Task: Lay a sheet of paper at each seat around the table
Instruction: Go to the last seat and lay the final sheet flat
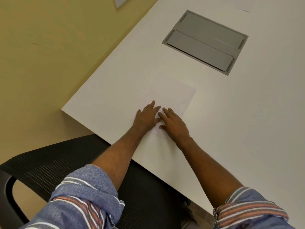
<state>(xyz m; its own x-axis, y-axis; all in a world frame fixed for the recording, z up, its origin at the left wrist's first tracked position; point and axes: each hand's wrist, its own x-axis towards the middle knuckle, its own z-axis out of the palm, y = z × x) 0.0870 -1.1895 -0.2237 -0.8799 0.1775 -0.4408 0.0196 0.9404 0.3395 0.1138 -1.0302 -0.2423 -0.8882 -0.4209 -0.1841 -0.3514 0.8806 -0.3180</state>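
A white sheet of paper [173, 95] lies flat on the white table [247, 129], near the table's corner and in front of a black mesh chair [49, 162]. Both my hands rest palm-down on the sheet's near part, side by side and touching. My left hand [146, 116] has its fingers spread flat on the paper, a ring on one finger. My right hand [175, 124] lies flat beside it, fingers extended. Neither hand grips anything. The sheet's near edge is partly hidden under my hands.
A grey cable hatch [206, 40] with two flaps is set into the table beyond the sheet. Another faint sheet edge [244, 10] shows at the far top. The table's corner [63, 109] is at the left, above tan floor.
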